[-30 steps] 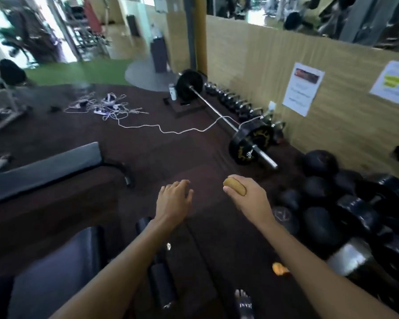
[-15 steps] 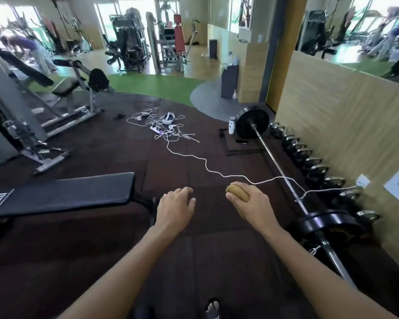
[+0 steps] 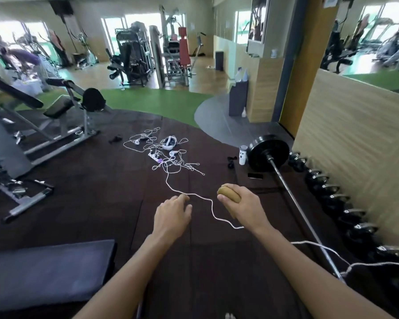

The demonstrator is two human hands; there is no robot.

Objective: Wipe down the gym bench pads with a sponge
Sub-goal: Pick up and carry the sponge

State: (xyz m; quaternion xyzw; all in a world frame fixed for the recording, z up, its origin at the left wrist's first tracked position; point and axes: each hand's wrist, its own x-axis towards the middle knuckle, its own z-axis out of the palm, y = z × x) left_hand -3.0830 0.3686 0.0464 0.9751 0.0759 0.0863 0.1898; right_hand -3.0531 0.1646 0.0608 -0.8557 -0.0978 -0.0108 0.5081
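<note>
Daylight floods in through the tall far windows (image 3: pixel 5 33), blown out to white, while the dark brown rubber floor mat (image 3: pixel 101 192) stays dim with soft shadows. Wide-angle bending curves the edges; the distant grey exercise machines (image 3: pixel 134 56) look smeared.

2 hands (image 3: pixel 172 214), 1 sponge (image 3: pixel 229 193), 1 flat bench pad (image 3: pixel 48 270), 1 barbell (image 3: pixel 293 199), 1 pwr strip (image 3: pixel 156 157).
</note>
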